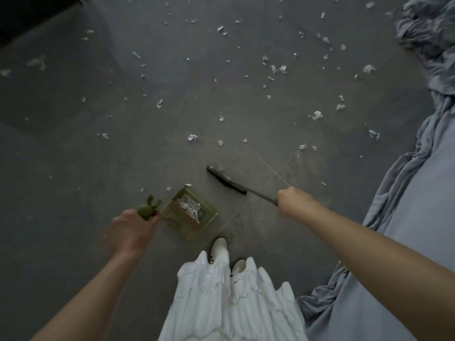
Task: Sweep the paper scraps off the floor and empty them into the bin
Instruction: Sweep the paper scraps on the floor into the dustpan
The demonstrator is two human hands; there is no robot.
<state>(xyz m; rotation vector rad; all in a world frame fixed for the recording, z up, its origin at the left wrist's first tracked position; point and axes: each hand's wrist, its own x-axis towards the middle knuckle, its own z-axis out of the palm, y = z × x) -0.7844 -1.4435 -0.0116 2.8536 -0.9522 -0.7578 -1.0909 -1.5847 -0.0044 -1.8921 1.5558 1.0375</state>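
Left hand [133, 227] is wrapped around the top of the green dustpan [190, 214] handle, which has a little green figure on the end, and the pan sits tilted just above or on the grey floor [73, 148] right in front of the white shoes [219, 247]; can't tell if it's touching. There's already a small pile of white paper inside it. Right hand [293, 199] has its fingers closed tight round the dark broom [226, 179] handle, with the brush head down on the floor a bit ahead of the pan, off to its right. Paper scraps [275, 68] are scattered all over the floor further out, thickest toward the upper right. A rumpled blue-grey sheet [418, 183] runs along the right side.
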